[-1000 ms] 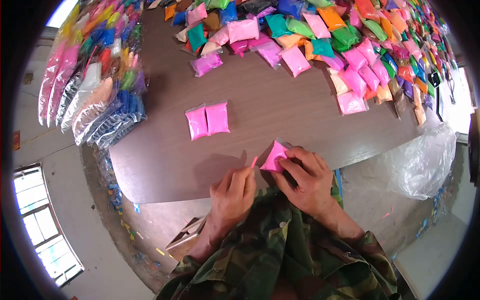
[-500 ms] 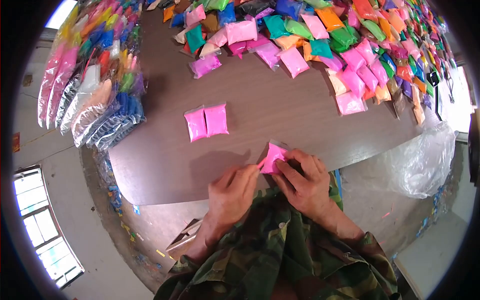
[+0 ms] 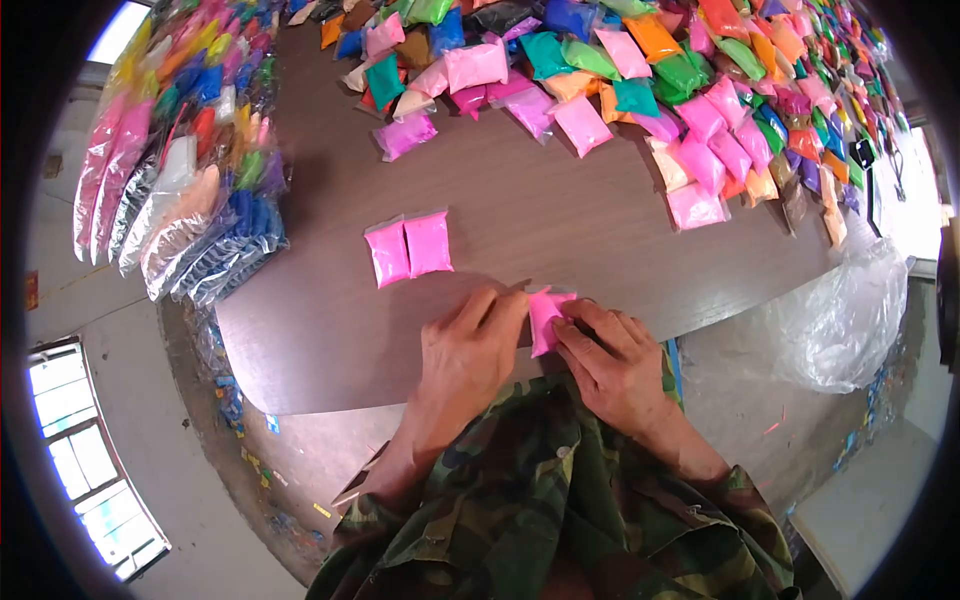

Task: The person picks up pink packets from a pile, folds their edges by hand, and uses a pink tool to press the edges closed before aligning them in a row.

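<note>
Right hand (image 3: 615, 355) pinching a pink packet (image 3: 544, 322) by the worktop's (image 3: 320, 340) near edge. My left hand (image 3: 468, 345), fingers bunched, at its upper corner; can't tell whether gripping. Two pink packets (image 3: 429, 242) side by side beyond.

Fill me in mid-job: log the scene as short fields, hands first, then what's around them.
Left hand: left hand, fingertips at the near packet's left edge; what they pinch is unclear
Right hand: right hand, thumb and fingers holding the near packet
Near packet colour: pink
Farther out: two pink packets side by side on the table
Far side: pile of mixed-colour packets
Left side: clear bags with coloured contents
Right edge: crumpled clear plastic
</note>
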A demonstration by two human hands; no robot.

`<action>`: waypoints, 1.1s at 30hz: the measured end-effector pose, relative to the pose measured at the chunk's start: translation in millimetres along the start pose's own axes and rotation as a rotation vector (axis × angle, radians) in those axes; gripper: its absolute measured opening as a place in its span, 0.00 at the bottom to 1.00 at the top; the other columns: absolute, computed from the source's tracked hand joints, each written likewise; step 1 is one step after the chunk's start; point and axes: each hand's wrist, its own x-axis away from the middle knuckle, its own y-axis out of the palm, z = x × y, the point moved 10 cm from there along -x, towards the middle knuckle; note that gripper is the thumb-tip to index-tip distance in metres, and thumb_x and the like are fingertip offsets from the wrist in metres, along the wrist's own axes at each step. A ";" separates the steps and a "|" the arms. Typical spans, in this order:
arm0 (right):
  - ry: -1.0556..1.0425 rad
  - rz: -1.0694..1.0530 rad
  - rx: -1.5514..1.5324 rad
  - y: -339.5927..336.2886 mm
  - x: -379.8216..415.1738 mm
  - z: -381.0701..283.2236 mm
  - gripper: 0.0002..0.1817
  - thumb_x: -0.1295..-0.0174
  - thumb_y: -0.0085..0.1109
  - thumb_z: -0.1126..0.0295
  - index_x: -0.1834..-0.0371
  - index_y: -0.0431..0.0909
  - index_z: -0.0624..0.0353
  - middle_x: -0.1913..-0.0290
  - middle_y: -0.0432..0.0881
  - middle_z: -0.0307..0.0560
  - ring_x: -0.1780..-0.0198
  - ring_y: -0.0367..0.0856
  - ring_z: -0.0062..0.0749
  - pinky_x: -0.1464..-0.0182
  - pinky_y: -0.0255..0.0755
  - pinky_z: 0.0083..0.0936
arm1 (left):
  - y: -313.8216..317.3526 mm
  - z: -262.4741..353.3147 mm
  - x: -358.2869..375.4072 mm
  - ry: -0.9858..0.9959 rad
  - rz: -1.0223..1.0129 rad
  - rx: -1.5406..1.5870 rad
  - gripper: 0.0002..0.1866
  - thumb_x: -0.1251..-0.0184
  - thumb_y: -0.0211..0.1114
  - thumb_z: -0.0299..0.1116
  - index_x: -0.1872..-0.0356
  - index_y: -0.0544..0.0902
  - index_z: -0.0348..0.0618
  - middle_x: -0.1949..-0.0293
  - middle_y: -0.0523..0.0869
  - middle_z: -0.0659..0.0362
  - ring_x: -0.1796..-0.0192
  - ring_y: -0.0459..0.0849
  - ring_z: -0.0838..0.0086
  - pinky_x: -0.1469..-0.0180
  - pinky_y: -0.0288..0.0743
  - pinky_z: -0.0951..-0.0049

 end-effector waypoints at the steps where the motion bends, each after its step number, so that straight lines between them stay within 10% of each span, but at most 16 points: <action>1: 0.005 -0.003 0.000 0.0 1.2 0.1 0.18 0.39 0.74 0.72 0.45 0.89 0.54 0.40 0.86 0.41 0.50 0.87 0.38 0.52 0.78 0.36 | -0.7 7.8 3.0 0.013 -0.009 0.020 0.08 0.33 0.69 0.24 0.55 0.84 0.46 0.65 0.81 0.59 0.66 0.88 0.61 0.69 0.82 0.61; 33: -0.028 -0.039 -0.040 -0.8 1.4 3.8 0.21 0.44 0.72 0.75 0.44 0.89 0.54 0.40 0.86 0.42 0.46 0.87 0.40 0.50 0.80 0.37 | 20.6 5.8 -33.3 0.064 -0.122 -0.087 0.05 0.29 0.71 0.26 0.56 0.85 0.44 0.61 0.86 0.58 0.61 0.90 0.61 0.64 0.83 0.61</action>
